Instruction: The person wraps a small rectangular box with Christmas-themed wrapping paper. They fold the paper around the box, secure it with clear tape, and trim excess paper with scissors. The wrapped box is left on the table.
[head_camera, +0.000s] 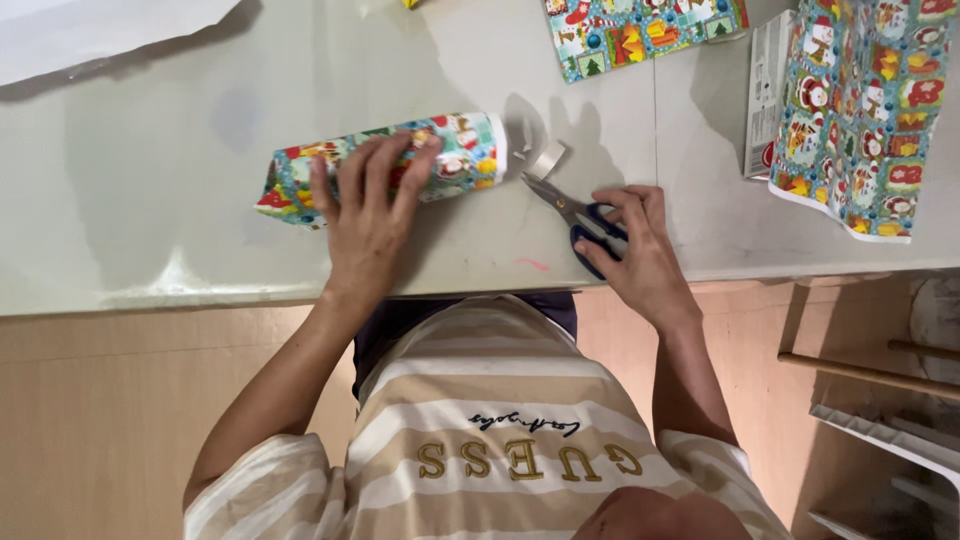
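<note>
A bottle-shaped object wrapped in colourful festive paper (460, 155) lies on its side on the pale table (150, 200). My left hand (368, 215) rests flat on its middle, fingers spread over the paper. Just right of it, a pair of blue-handled scissors (572, 212) lies on the table with blades pointing toward the wrapped end. My right hand (640, 250) covers the scissor handles with fingers curled on them. A small strip of clear tape (546, 158) lies by the blade tips.
A sheet of the same patterned paper (645, 28) lies at the table's far edge. Another sheet (865, 110) drapes over a white box (765, 95) at right. White paper (90, 30) sits far left. Wooden sticks and white trays (880, 400) lie on the floor at right.
</note>
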